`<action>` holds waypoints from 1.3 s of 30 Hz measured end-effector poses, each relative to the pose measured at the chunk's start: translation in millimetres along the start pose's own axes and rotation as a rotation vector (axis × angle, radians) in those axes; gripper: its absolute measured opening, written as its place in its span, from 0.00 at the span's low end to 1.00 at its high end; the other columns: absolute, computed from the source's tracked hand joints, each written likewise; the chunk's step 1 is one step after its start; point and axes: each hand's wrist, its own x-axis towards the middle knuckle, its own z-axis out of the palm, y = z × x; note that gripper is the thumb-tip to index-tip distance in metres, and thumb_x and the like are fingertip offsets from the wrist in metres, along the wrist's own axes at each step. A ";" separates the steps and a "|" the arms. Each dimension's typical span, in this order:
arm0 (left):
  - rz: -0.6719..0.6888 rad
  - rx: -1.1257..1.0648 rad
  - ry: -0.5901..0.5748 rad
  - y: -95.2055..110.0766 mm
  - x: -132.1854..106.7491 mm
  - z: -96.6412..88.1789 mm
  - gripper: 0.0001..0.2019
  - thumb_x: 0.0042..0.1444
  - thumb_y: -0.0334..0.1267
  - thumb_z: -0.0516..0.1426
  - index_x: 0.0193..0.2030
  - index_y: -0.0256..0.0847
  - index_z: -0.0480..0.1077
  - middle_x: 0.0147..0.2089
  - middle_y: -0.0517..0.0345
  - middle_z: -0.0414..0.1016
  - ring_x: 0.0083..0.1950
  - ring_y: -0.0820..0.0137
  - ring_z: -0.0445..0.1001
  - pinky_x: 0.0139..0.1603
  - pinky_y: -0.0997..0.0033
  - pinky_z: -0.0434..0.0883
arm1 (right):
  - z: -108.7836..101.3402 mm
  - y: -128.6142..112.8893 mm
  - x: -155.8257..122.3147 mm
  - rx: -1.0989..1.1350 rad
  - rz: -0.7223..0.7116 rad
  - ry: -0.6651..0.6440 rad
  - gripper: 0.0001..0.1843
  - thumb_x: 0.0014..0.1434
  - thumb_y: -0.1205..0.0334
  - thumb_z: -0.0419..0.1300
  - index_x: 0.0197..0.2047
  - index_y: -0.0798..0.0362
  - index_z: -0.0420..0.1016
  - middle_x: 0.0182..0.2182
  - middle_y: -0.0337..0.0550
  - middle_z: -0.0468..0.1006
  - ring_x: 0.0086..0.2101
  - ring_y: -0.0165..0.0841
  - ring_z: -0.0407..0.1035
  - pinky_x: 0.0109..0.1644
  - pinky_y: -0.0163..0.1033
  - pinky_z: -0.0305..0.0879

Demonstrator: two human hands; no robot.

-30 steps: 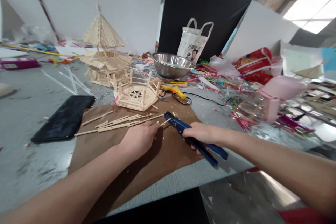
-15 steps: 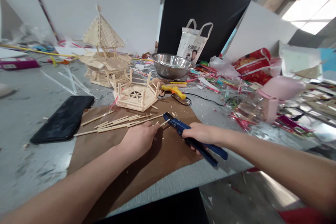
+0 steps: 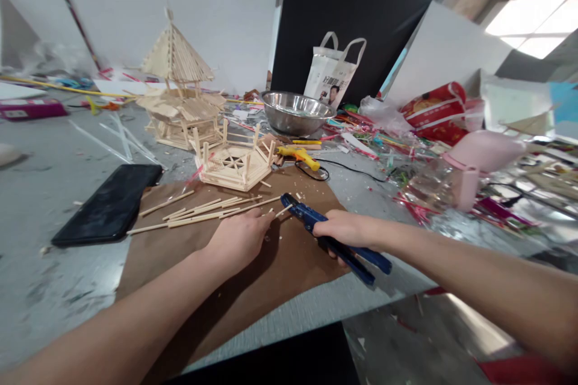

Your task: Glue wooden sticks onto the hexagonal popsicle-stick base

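Note:
My left hand (image 3: 239,237) is closed in a pinch on a thin wooden stick (image 3: 283,211), whose free end points toward the jaws of a blue cutting tool (image 3: 311,219). My right hand (image 3: 345,234) is wrapped round that tool's handles. Whether the jaws touch the stick I cannot tell. Several loose wooden sticks (image 3: 203,212) lie beside my left hand on a brown sheet (image 3: 189,277). Just beyond them sits a hexagonal wooden frame (image 3: 235,165) with short upright posts. Behind it stands a wooden pavilion model (image 3: 178,84) with a pointed roof.
A black phone (image 3: 108,204) lies left of the sheet. Beyond my hands are a yellow glue gun (image 3: 298,156) with a black cord, a metal bowl (image 3: 298,114) and a white bag (image 3: 329,75). A pink-lidded bottle (image 3: 451,174) lies at the right among scraps.

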 end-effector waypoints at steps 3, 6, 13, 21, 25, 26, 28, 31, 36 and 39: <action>-0.004 -0.016 -0.013 -0.7 -0.4 -0.7 0.14 0.53 0.37 0.41 0.43 0.45 0.62 0.35 0.55 0.68 0.35 0.68 0.68 0.31 0.72 0.62 | -2.7 -0.7 -3.4 -0.098 -0.018 0.010 0.10 0.45 0.59 0.47 0.20 0.56 0.61 0.15 0.40 0.67 0.14 0.25 0.60 0.17 0.30 0.55; -0.033 -0.022 -0.008 -3.5 -1.2 -3.5 0.14 0.54 0.37 0.41 0.42 0.45 0.63 0.36 0.55 0.68 0.36 0.68 0.68 0.32 0.71 0.62 | -13.5 1.5 -6.2 -0.334 -0.094 0.143 0.11 0.46 0.57 0.48 0.23 0.56 0.63 0.19 0.43 0.70 0.19 0.29 0.64 0.21 0.32 0.57; -0.192 0.074 0.021 -13.8 -0.3 -9.9 0.16 0.54 0.37 0.39 0.43 0.47 0.62 0.36 0.54 0.68 0.34 0.65 0.69 0.28 0.70 0.62 | -34.8 24.7 8.7 -0.826 -0.042 0.734 0.31 0.46 0.37 0.40 0.37 0.55 0.64 0.32 0.53 0.72 0.32 0.43 0.67 0.29 0.41 0.58; -0.240 0.107 0.042 -18.8 1.3 -8.0 0.17 0.55 0.39 0.39 0.48 0.49 0.60 0.39 0.53 0.68 0.35 0.66 0.69 0.28 0.70 0.62 | -24.2 41.8 32.2 -0.926 -0.154 0.851 0.34 0.47 0.36 0.38 0.43 0.57 0.61 0.36 0.55 0.68 0.38 0.44 0.64 0.37 0.45 0.56; -0.212 0.072 0.057 -16.6 0.8 -8.8 0.17 0.55 0.39 0.39 0.48 0.47 0.60 0.39 0.54 0.68 0.36 0.67 0.69 0.30 0.71 0.62 | -29.1 41.9 33.6 -0.952 -0.180 0.815 0.33 0.47 0.37 0.39 0.42 0.57 0.62 0.36 0.55 0.69 0.38 0.43 0.63 0.40 0.45 0.53; -0.205 0.064 0.054 -16.0 0.7 -9.2 0.17 0.55 0.38 0.39 0.47 0.47 0.61 0.38 0.54 0.68 0.37 0.67 0.69 0.30 0.72 0.62 | -29.7 41.9 33.8 -0.953 -0.179 0.816 0.33 0.47 0.37 0.39 0.42 0.57 0.61 0.36 0.55 0.69 0.38 0.43 0.64 0.40 0.45 0.53; -0.198 0.054 0.050 -15.2 0.5 -9.8 0.16 0.55 0.38 0.40 0.46 0.47 0.62 0.37 0.55 0.68 0.36 0.67 0.69 0.30 0.72 0.62 | -30.0 41.9 34.0 -0.952 -0.180 0.828 0.33 0.47 0.37 0.39 0.42 0.56 0.62 0.36 0.54 0.69 0.37 0.43 0.64 0.39 0.45 0.54; -0.196 0.047 0.080 -15.1 0.4 -9.2 0.16 0.55 0.38 0.40 0.46 0.46 0.62 0.37 0.55 0.68 0.35 0.67 0.69 0.30 0.71 0.63 | -30.7 40.6 31.2 -0.964 -0.208 0.834 0.32 0.47 0.37 0.40 0.40 0.56 0.63 0.34 0.53 0.70 0.36 0.43 0.65 0.38 0.45 0.54; -0.198 -0.062 0.228 -17.7 2.1 -6.8 0.15 0.55 0.37 0.40 0.45 0.44 0.62 0.42 0.55 0.68 0.38 0.69 0.69 0.35 0.71 0.64 | -40.0 28.7 11.7 -0.793 -0.266 0.849 0.29 0.49 0.40 0.41 0.40 0.55 0.64 0.34 0.51 0.72 0.35 0.41 0.66 0.35 0.40 0.57; -0.212 -0.197 0.332 -19.4 3.6 -7.5 0.15 0.54 0.37 0.41 0.43 0.41 0.64 0.42 0.54 0.69 0.40 0.69 0.68 0.39 0.72 0.64 | -41.9 15.0 -1.6 -0.591 -0.336 0.828 0.21 0.52 0.49 0.42 0.43 0.53 0.62 0.33 0.46 0.72 0.33 0.37 0.67 0.32 0.36 0.58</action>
